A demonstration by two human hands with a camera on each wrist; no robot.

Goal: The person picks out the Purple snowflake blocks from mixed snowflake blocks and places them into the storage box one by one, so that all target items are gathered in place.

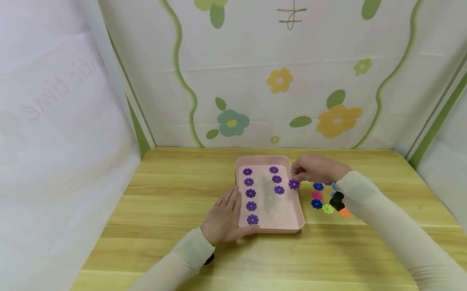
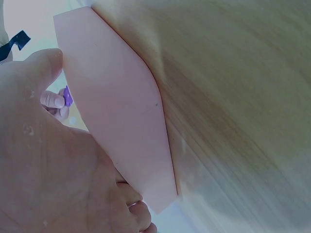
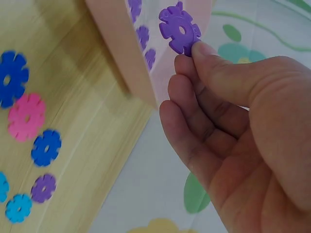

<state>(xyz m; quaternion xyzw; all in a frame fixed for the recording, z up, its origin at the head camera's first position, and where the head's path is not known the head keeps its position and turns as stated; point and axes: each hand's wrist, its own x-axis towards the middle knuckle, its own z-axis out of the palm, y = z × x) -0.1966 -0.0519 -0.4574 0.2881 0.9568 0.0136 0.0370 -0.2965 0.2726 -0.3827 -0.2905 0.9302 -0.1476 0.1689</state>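
Observation:
A pink tray lies on the wooden table and holds several purple flower-shaped discs in two columns. My right hand pinches one purple disc at the tray's right rim; in the right wrist view that disc sits between thumb and fingertips above the tray wall. My left hand rests flat against the tray's left side, fingers straight. In the left wrist view my palm lies next to the tray's outer wall.
Loose discs in blue, pink, green and orange lie on the table right of the tray, also seen as blue, pink and purple discs in the right wrist view. Flowered cloth walls enclose the table on three sides.

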